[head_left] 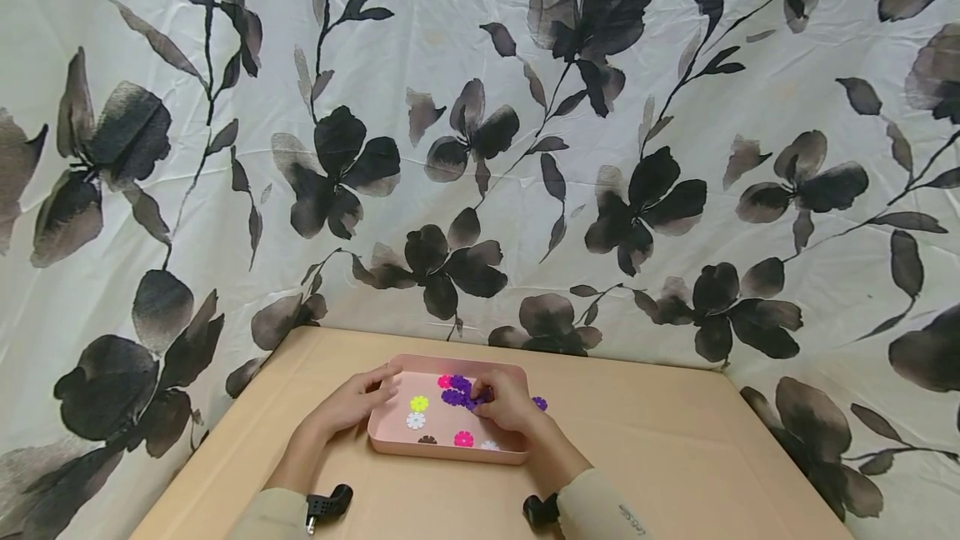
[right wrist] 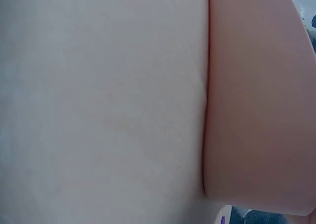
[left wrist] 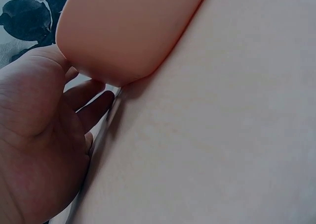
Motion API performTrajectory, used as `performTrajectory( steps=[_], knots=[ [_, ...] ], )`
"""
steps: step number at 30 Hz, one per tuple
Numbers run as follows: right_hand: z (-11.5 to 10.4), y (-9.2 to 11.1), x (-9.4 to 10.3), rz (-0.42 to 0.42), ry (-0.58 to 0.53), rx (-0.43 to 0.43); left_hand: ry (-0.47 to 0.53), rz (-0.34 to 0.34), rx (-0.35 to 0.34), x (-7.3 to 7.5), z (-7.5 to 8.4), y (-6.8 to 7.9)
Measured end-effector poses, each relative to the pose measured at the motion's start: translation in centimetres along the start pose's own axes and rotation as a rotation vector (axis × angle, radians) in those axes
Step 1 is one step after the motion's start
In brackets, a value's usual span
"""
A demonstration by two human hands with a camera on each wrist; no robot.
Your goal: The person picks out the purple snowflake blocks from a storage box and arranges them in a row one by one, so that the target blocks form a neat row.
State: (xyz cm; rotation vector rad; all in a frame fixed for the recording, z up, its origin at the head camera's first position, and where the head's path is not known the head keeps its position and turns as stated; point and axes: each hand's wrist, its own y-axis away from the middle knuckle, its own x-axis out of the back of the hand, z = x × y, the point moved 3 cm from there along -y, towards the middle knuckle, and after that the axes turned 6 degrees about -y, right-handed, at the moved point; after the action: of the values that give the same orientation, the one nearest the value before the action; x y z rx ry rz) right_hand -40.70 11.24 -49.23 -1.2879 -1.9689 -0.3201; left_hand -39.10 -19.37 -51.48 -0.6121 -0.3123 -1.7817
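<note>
A shallow pink tray (head_left: 408,447) stands on the table with small flower-shaped plastic discs in it. My left hand (head_left: 350,401) holds the tray's left side; the left wrist view shows its fingers curled at the outer wall. Over the tray's right part, my right hand (head_left: 510,405) pinches a purple flower-shaped disc, which touches a cluster of purple discs (head_left: 454,397). How many pieces the fingers hold is hidden. Around them in the tray lie a yellow-green disc (head_left: 418,403), a white disc (head_left: 416,421), pink discs (head_left: 463,438) and a brown disc (head_left: 427,440).
Another purple disc (head_left: 539,403) is just past the tray's right edge. The tan tabletop (head_left: 645,457) extends around the tray. Behind it hangs a white cloth (head_left: 540,273) with dark flowers. Black wrist cameras (head_left: 542,512) are strapped to both wrists.
</note>
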Motion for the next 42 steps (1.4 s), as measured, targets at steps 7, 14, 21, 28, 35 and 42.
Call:
performTrajectory(
  steps=[7, 14, 21, 28, 35, 42],
  knots=[
    [0.3, 0.0, 0.1, 0.001, -0.079, 0.001, -0.001, -0.002, -0.002, -0.1, -0.1, -0.1],
    [0.7, 0.1, 0.5, 0.020, -0.185, -0.048, -0.005, 0.002, 0.011, 0.0, 0.1, 0.0],
    [0.7, 0.5, 1.2, 0.084, -0.238, -0.034, -0.005, 0.009, 0.017, 0.0, 0.0, 0.0],
    [0.8, 1.1, 2.5, 0.187, -0.374, -0.099, -0.002, 0.012, 0.008, 0.0, -0.1, -0.1],
    [1.0, 2.4, 4.9, 0.320, -0.370, -0.057, -0.008, 0.015, -0.006, 0.0, 0.0, -0.1],
    [1.5, 3.9, 7.1, 0.462, -0.375, -0.031, -0.022, 0.013, -0.024, -0.1, -0.1, -0.2]
  ],
)
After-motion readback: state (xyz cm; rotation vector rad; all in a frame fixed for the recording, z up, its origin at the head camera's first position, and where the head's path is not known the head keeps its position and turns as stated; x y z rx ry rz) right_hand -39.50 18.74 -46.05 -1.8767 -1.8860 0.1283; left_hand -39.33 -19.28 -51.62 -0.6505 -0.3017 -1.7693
